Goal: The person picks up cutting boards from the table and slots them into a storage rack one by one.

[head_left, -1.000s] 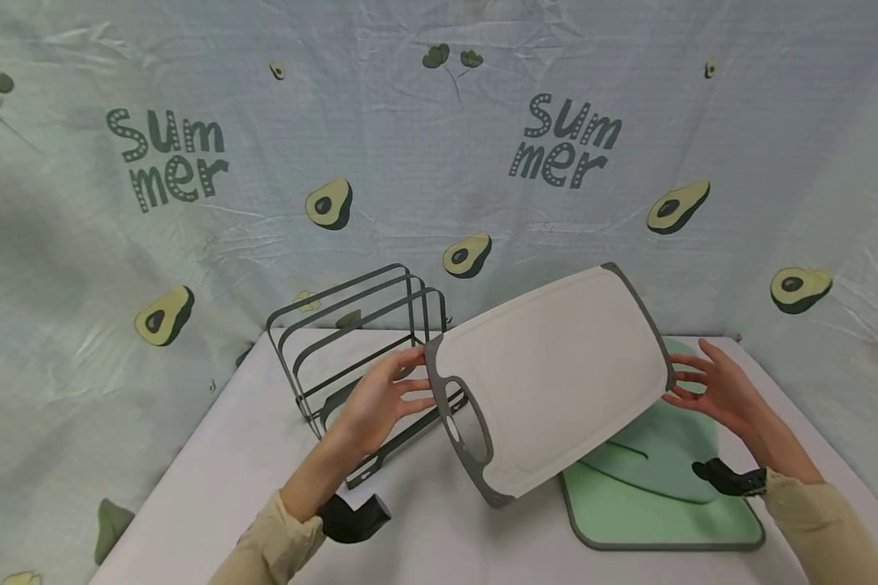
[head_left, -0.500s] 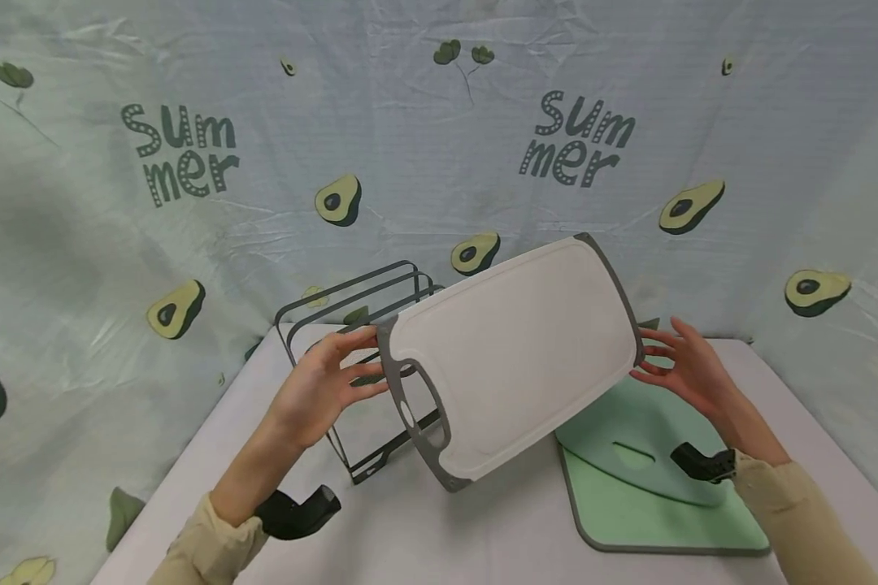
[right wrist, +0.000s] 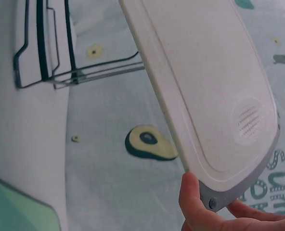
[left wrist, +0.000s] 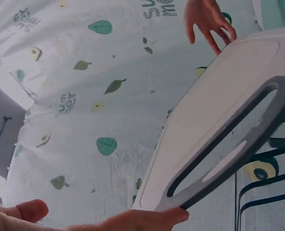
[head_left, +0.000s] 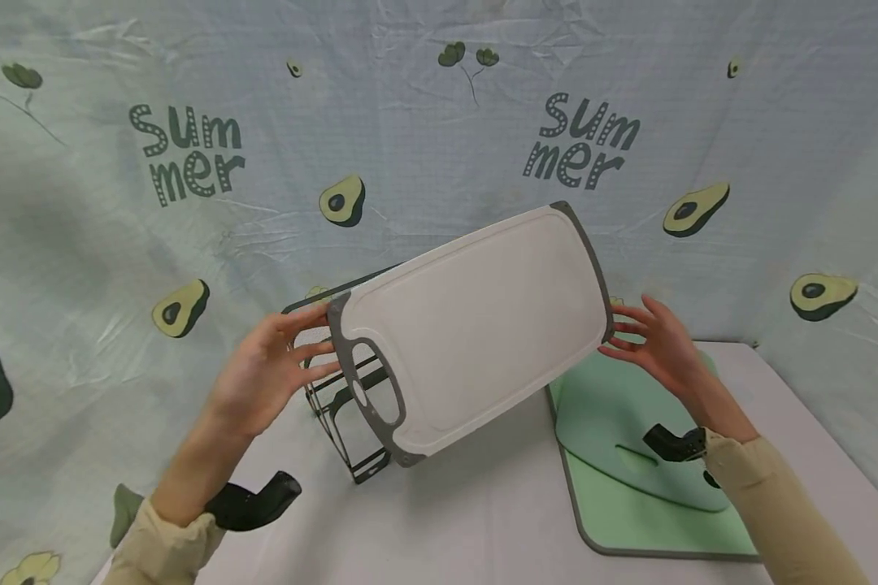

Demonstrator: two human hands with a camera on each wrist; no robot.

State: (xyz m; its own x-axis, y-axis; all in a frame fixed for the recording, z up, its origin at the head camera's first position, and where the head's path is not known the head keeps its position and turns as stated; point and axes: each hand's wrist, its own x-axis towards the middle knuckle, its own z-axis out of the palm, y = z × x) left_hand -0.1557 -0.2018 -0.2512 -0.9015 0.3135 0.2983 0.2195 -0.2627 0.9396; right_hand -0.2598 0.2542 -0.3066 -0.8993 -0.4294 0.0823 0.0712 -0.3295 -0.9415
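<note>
A white cutting board (head_left: 475, 317) with grey ends and a handle slot is held up, tilted, above the table, its right end higher. My left hand (head_left: 267, 370) supports the handle end with extended fingertips; in the left wrist view the thumb (left wrist: 32, 210) stands apart from the board. At the opposite end, the fingertips of my right hand (head_left: 654, 345) touch the grey edge, their thumb raised off it. The right wrist view shows fingers (right wrist: 190, 192) at the board's lower grey corner. Behind the board's left part is a dark wire rack (head_left: 369, 467), partly hidden.
On the table's right side lies a light green board (head_left: 647, 520) with a grey edge. A darker green board (head_left: 607, 422) with a slot lies over it. A printed cloth (head_left: 439, 146) hangs behind the white table (head_left: 475, 528).
Both hands have carried the cutting board leftward and upward, so it now covers more of the wire rack. The green boards have stayed on the table.
</note>
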